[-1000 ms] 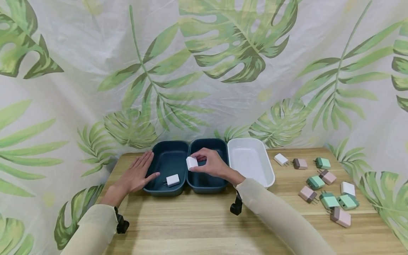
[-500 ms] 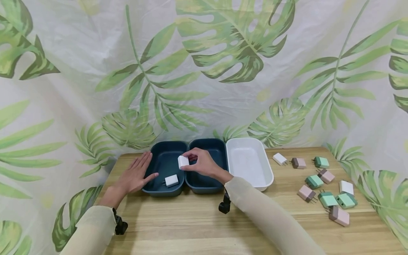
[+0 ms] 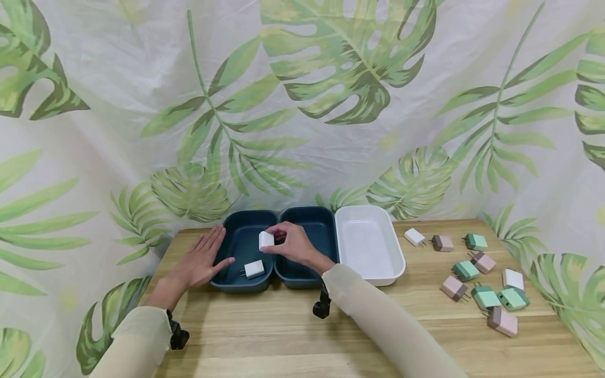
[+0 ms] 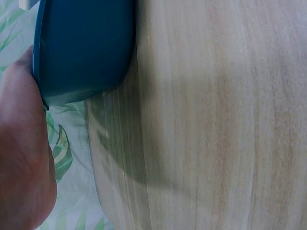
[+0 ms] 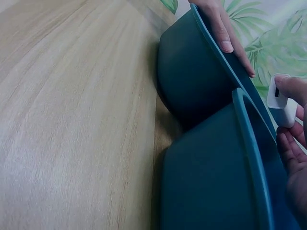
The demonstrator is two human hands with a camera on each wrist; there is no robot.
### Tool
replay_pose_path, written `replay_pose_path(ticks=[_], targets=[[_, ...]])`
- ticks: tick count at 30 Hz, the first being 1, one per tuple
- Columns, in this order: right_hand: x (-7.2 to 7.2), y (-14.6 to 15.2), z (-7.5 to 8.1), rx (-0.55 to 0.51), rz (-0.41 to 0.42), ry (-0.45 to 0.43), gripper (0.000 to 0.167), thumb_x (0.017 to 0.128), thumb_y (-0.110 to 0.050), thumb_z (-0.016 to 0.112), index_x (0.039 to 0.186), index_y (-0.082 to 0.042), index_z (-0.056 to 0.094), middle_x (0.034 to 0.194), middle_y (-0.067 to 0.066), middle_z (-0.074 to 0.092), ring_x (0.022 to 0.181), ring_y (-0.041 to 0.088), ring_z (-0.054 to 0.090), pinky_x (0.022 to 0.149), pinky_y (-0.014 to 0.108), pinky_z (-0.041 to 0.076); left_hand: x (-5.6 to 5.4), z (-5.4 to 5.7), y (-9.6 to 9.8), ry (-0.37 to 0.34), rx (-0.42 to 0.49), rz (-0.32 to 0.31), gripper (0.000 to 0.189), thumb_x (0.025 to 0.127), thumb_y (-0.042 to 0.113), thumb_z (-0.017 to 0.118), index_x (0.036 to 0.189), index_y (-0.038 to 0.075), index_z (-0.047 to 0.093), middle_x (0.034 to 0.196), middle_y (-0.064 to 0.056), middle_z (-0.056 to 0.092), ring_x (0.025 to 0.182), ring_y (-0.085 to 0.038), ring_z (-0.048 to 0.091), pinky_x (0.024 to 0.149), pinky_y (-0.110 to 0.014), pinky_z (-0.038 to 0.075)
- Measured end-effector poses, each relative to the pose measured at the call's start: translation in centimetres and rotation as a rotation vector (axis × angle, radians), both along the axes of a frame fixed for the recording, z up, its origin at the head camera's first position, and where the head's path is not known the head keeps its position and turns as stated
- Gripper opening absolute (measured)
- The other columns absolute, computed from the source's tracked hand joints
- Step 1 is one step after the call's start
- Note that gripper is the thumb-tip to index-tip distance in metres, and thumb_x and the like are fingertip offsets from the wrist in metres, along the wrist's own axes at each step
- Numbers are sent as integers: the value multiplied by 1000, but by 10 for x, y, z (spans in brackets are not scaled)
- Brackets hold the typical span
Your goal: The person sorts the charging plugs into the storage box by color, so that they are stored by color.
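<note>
My right hand (image 3: 299, 245) pinches a white USB wall charger (image 3: 266, 240) between thumb and fingers, over the right part of the left dark blue tray (image 3: 240, 288). In the right wrist view, the port end of this charger (image 5: 283, 108) shows beside the thumb. A second white charger (image 3: 254, 269) lies inside that tray near its front, prongs pointing left. My left hand (image 3: 198, 260) rests along the tray's left rim, fingers straight and thumb reaching over the edge. The left wrist view shows part of the hand (image 4: 24, 148) against the tray's outer wall.
A second dark blue tray (image 3: 302, 284) stands right beside the first, then a white tray (image 3: 368, 241). Further right on the wooden table (image 3: 264, 336) lie several chargers: white (image 3: 415, 237), green (image 3: 476, 241) and pink-brown (image 3: 502, 321). A leaf-print cloth (image 3: 331, 157) hangs behind.
My right hand has carried the white charger leftward, from the border between the two blue trays to over the left one. My left hand has stayed at the rim.
</note>
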State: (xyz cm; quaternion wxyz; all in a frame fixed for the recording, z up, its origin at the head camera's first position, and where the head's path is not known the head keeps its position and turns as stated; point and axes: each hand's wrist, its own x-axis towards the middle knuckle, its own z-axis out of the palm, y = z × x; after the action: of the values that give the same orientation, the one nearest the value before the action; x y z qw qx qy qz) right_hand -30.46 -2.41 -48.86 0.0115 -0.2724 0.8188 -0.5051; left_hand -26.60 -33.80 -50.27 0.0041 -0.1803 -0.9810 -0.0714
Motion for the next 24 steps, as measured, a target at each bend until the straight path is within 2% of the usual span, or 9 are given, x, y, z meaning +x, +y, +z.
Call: replay_pose_path(ticks=[5, 12, 20, 24], targets=[[-1, -3, -3, 12, -21, 1, 47, 85, -30, 92, 124, -9, 77, 114, 5, 71, 96, 15, 70, 83, 22, 58, 1, 0, 0, 1, 0, 2, 97, 105, 64, 48, 169, 0, 14, 176, -22, 12, 162, -43, 13, 128, -64, 13], [-1, -6, -4, 38, -42, 5, 47, 86, -30, 91, 125, -8, 77, 114, 5, 70, 96, 13, 68, 84, 20, 57, 1, 0, 1, -3, 2, 2, 97, 106, 64, 48, 169, 0, 13, 176, -22, 12, 163, -42, 11, 128, -64, 13], [1, -5, -4, 3, -13, 22, 46, 89, -22, 89, 128, -4, 74, 123, 17, 69, 108, 28, 70, 95, 36, 60, 1, -1, 1, 6, -2, 4, 98, 105, 65, 48, 169, 0, 13, 176, -22, 12, 162, -42, 12, 128, -64, 14], [0, -3, -2, -5, -1, 30, 44, 90, -22, 88, 128, -5, 74, 125, 20, 68, 111, 32, 70, 96, 38, 60, 1, -1, 1, 7, 1, 8, 98, 105, 66, 49, 169, 0, 14, 176, -22, 13, 162, -42, 13, 128, -63, 14]])
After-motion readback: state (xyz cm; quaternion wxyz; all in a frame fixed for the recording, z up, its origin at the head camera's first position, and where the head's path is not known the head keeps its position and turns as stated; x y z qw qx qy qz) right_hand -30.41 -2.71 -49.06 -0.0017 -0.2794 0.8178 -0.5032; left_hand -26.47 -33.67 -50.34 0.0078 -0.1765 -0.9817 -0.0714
